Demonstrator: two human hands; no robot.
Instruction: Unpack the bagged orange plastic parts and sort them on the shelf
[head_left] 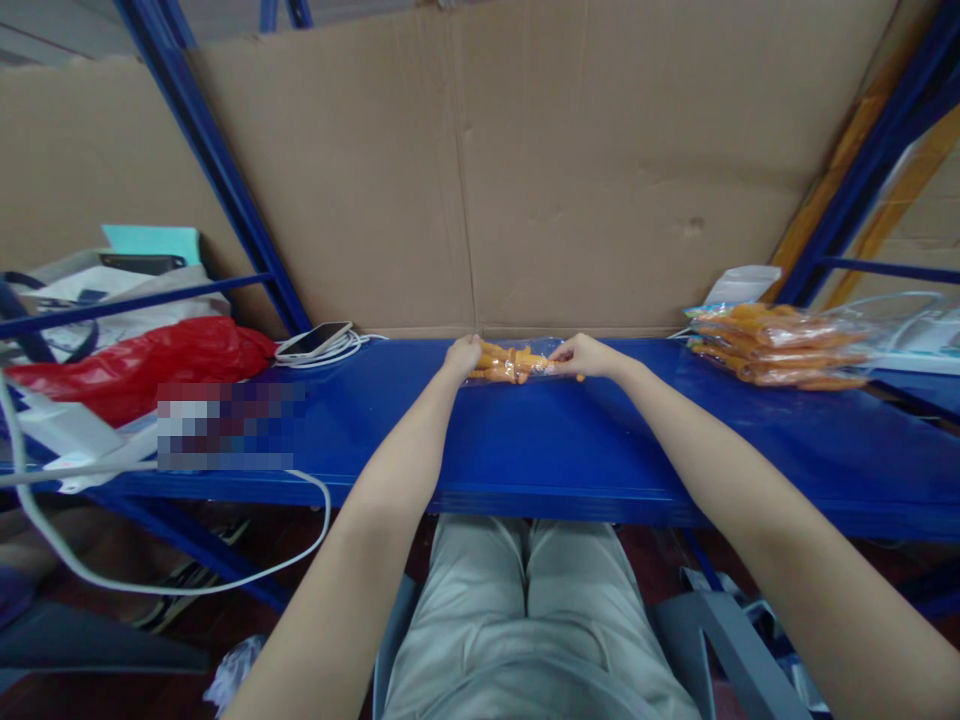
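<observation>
A small clear plastic bag of orange parts (512, 363) lies on the blue shelf (540, 450) against the cardboard back wall. My left hand (460, 356) grips the bag's left end with its fingers closed. My right hand (579, 357) pinches the bag's right end. Both arms reach straight forward over the shelf, and the bag is stretched between the two hands.
A stack of filled bags of orange parts (780, 346) sits at the right of the shelf. A phone with a white cable (315, 342) and a red plastic bag (142, 365) lie at the left. A large cardboard sheet (525, 170) backs the shelf. Blue rack posts (217, 170) flank it.
</observation>
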